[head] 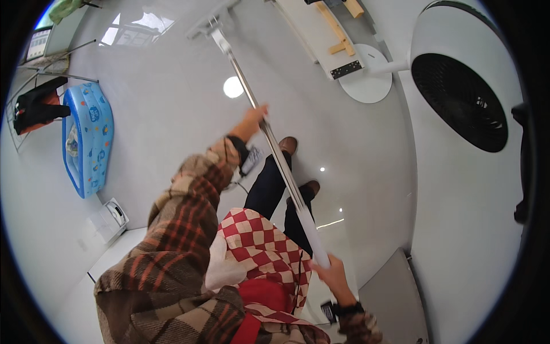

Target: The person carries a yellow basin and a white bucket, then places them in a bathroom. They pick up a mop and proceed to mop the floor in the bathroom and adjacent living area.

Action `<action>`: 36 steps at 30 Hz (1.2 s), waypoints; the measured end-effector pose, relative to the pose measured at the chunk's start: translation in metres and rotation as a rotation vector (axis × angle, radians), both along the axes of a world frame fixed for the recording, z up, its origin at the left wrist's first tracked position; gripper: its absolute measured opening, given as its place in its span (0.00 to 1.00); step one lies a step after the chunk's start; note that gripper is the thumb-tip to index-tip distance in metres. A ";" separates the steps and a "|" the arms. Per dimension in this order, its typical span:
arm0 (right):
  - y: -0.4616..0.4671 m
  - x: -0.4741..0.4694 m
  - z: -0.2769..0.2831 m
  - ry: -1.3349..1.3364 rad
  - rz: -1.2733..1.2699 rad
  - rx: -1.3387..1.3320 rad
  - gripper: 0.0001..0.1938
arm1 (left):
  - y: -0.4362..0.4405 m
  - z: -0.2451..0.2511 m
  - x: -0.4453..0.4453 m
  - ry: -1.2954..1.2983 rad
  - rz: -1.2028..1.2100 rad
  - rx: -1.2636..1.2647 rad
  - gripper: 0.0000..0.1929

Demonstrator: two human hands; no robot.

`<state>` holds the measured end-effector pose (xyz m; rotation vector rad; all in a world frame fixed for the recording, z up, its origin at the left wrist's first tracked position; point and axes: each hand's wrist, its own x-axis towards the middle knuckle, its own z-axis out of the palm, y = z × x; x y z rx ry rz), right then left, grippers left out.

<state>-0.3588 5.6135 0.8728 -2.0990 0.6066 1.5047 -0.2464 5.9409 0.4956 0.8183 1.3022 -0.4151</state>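
Note:
A long mop or floor wiper with a metal pole (281, 165) slants across the view, from its head on the floor at the top to its pale handle near my body. My left hand (256, 117) is closed around the middle of the pole. Lower down, my right hand (330, 270) grips the end of the pale handle (313, 236). The flat head (212, 28) lies on the glossy grey floor (172, 94), its outline blurred. A red and cream checked apron (264, 241) hangs over my front, above my brown shoes.
An inflatable blue pool (96, 137) stands at the left by a rack with dark clothing (41, 105). At the upper right are a white fan (459, 77) with a round base (369, 81) and a white board with wooden pieces (339, 38). A grey panel (395, 301) is at the lower right.

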 end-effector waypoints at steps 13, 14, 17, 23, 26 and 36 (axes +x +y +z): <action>0.002 0.055 -0.051 -0.247 0.267 0.211 0.21 | -0.032 0.056 0.052 -0.076 -0.026 0.308 0.22; -0.032 0.046 -0.036 -0.203 0.243 0.213 0.21 | -0.060 0.057 0.044 -0.087 -0.014 0.301 0.22; -0.141 0.007 0.009 -0.125 0.257 0.134 0.21 | -0.152 0.058 0.016 -0.119 0.201 0.314 0.18; -0.365 -0.092 0.077 -0.076 0.359 -0.058 0.21 | -0.370 0.098 -0.075 -0.129 0.265 0.143 0.15; -0.465 -0.139 0.119 0.022 0.314 -0.132 0.17 | -0.483 0.134 -0.130 -0.057 0.060 0.182 0.18; -0.609 -0.096 0.321 0.217 0.843 -1.079 0.26 | -0.685 0.271 -0.165 -0.115 0.417 -1.026 0.18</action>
